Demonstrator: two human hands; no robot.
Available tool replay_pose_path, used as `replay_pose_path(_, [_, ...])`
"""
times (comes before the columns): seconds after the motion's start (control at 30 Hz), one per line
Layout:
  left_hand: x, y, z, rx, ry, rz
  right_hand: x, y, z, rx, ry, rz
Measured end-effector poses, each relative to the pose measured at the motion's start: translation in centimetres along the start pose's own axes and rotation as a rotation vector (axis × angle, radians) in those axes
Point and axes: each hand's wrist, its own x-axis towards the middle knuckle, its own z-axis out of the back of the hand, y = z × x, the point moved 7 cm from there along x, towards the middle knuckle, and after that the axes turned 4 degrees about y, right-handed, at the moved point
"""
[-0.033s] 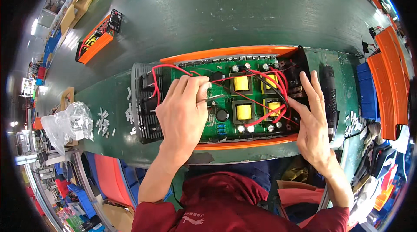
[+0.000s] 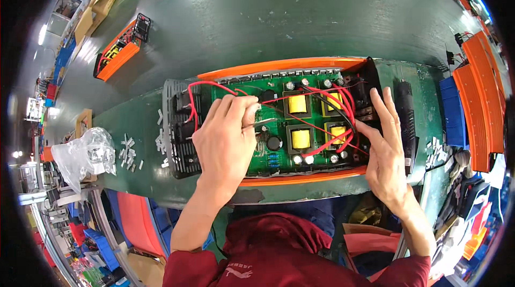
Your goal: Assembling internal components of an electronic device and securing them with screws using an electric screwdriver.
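A long device with its cover off lies in front of me, orange sides and a black vented end around a green circuit board (image 2: pixel 254 164). It carries several yellow-wound transformers (image 2: pixel 301 139) and capacitors. My left hand (image 2: pixel 228 131) is closed over the board's left half, fingertips pinching thin wires (image 2: pixel 284 97) beside a small white piece. A thin grey metal sliver (image 2: pixel 265 121) sticks out below those fingertips; its other end is hidden. At the right end my right hand (image 2: pixel 386 153) is spread, one fingertip against a bundle of thick red wires (image 2: pixel 351 110).
A black cylindrical power tool (image 2: pixel 406 118) lies right of the device. Small white pieces (image 2: pixel 127 153) and a clear plastic bag (image 2: pixel 91 153) are at left. Another orange device (image 2: pixel 120 53) sits farther back. Orange housings (image 2: pixel 477 104) and a blue bin (image 2: pixel 454 112) stand at right.
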Motion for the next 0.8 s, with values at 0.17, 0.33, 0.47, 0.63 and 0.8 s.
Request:
replay_pose_path(0.17, [-0.4, -0.3, 0.5, 0.057, 0.012, -0.043, -0.7, -0.9, 1.2, 0.19, -0.124, -0.067])
replay_pose_path(0.33, [-0.3, 1.2, 0.7, 0.062, 0.192, 0.001, -1.0, -4.2, 0.6, 0.613, -0.258, -0.293])
replay_pose_path(0.47, [-0.3, 1.8, 0.0, -0.008, 0.253, 0.031, -1.2, -4.7, -1.3, 0.848, -0.251, -0.427])
replay_pose_path(0.63, [-0.3, 1.7, -0.5, 0.0, 0.208, -0.048, -1.9, -5.7, -2.6, 0.973, -0.313, -0.552])
replay_pose_path(0.8, [-1.0, 1.9, 0.3, -0.03, 0.288, 0.033, -2.6, -6.2, -2.7, 0.965, -0.3, -0.528])
